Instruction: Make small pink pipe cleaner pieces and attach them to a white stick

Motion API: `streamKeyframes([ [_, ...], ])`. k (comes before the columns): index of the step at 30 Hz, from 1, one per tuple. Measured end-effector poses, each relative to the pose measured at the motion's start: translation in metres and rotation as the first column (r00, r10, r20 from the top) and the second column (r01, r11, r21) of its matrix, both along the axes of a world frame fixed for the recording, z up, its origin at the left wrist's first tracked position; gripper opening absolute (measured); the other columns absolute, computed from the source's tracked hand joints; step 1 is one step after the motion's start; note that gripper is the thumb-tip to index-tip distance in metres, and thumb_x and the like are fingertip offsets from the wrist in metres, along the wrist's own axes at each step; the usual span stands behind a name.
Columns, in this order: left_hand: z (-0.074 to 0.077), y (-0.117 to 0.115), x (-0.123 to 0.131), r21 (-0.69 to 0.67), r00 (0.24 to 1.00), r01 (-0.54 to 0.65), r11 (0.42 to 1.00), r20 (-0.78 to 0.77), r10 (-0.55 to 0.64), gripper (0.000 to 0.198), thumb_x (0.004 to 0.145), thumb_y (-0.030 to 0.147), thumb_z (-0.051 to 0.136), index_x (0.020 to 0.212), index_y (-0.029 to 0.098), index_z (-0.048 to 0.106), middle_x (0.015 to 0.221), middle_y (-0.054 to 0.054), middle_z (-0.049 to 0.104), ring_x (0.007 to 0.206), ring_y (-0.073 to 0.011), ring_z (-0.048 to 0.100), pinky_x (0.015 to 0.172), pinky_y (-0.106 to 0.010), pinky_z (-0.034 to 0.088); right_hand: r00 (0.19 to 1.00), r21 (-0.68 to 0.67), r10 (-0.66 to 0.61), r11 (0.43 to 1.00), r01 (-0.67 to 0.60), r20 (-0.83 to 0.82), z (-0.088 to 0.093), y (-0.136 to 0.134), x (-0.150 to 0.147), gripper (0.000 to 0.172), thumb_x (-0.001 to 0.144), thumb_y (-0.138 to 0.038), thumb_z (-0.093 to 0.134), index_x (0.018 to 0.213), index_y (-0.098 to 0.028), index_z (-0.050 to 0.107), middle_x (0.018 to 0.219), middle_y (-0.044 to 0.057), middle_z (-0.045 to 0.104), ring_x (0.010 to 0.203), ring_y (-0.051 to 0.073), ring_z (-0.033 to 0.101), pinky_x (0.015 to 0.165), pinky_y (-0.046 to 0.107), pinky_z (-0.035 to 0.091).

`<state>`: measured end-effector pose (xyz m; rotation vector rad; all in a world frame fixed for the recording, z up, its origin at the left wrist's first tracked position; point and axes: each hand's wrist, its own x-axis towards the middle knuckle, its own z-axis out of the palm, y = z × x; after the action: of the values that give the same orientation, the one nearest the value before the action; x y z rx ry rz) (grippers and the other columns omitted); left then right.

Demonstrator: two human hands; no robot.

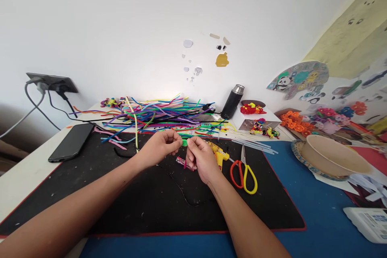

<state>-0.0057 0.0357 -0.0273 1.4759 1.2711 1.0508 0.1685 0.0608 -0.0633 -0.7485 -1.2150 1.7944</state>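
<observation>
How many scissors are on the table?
1. The scissors lie on the black mat, just right of the right hand, which pinches a green piece with the left hand. Others may hide under the pipe cleaners.

A small bright green pipe-cleaner piece (184,142), curled, sits pinched above the black mat.

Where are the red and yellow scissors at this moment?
In the head view, the scissors lie on the black mat, just right of the right hand and beside the yellow glue gun.
</observation>
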Motion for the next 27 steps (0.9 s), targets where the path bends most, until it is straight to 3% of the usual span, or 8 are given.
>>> streamKeyframes([
  [3, -0.002, 0.002, -0.001, -0.005, 1.000, -0.006, 1.000, 0.024, 0.006, 0.038, 0.080, 0.054, 0.073, 0.075, 0.019, 0.060, 0.062, 0.003, 0.058, 0.056, -0.0126, 0.052, 0.057, -0.025, 0.044, 0.999, 0.029, -0.012, 1.000, 0.011, 0.044, 0.001, 0.000, 0.001, 0.042, 0.086, -0.061, 0.071, 0.083, -0.023, 0.053, 0.051, -0.011, 0.046, 0.036, 0.007, 0.040, 0.037, 0.020, 0.025],
  [7, -0.002, 0.004, -0.003, -0.032, 0.998, -0.003, 0.999, 0.061, 0.005, 0.035, 0.079, 0.051, 0.074, 0.074, 0.020, 0.060, 0.060, 0.004, 0.057, 0.054, -0.0118, 0.050, 0.057, -0.025, 0.043, 0.979, 0.201, -0.097, 0.978, 0.059, 0.182, 0.002, 0.000, 0.004, 0.041, 0.091, -0.062, 0.065, 0.086, -0.022, 0.058, 0.052, -0.008, 0.048, 0.040, 0.010, 0.043, 0.041, 0.023, 0.033],
  [14, 0.005, 0.001, -0.003, -0.075, 0.999, -0.008, 0.997, 0.033, 0.011, 0.034, 0.076, 0.051, 0.073, 0.072, 0.019, 0.062, 0.055, 0.004, 0.056, 0.052, -0.0126, 0.050, 0.055, -0.025, 0.040, 0.918, 0.447, -0.236, 0.891, 0.074, 0.319, -0.001, -0.001, 0.006, 0.031, 0.093, -0.051, 0.068, 0.112, -0.027, 0.068, 0.062, -0.005, 0.053, 0.050, 0.015, 0.047, 0.049, 0.027, 0.035],
  [19, 0.003, 0.001, -0.003, -0.134, 0.998, 0.013, 0.991, 0.067, -0.004, 0.032, 0.077, 0.048, 0.072, 0.071, 0.019, 0.061, 0.053, 0.003, 0.057, 0.051, -0.0132, 0.051, 0.053, -0.025, 0.037, 0.868, 0.606, -0.333, 0.794, 0.047, 0.368, -0.001, -0.002, 0.007, 0.018, 0.095, -0.042, 0.067, 0.102, -0.025, 0.072, 0.059, -0.005, 0.053, 0.054, 0.015, 0.047, 0.056, 0.028, 0.034],
  [27, 0.006, 0.001, -0.010, -0.200, 0.984, 0.099, 0.975, 0.166, -0.066, 0.037, 0.078, 0.053, 0.078, 0.075, 0.017, 0.067, 0.065, 0.000, 0.064, 0.057, -0.0132, 0.055, 0.057, -0.026, 0.042, 0.815, 0.682, -0.401, 0.731, 0.011, 0.417, 0.002, -0.002, 0.011, 0.023, 0.099, -0.045, 0.062, 0.104, -0.026, 0.076, 0.058, -0.004, 0.054, 0.053, 0.015, 0.046, 0.058, 0.029, 0.033],
])
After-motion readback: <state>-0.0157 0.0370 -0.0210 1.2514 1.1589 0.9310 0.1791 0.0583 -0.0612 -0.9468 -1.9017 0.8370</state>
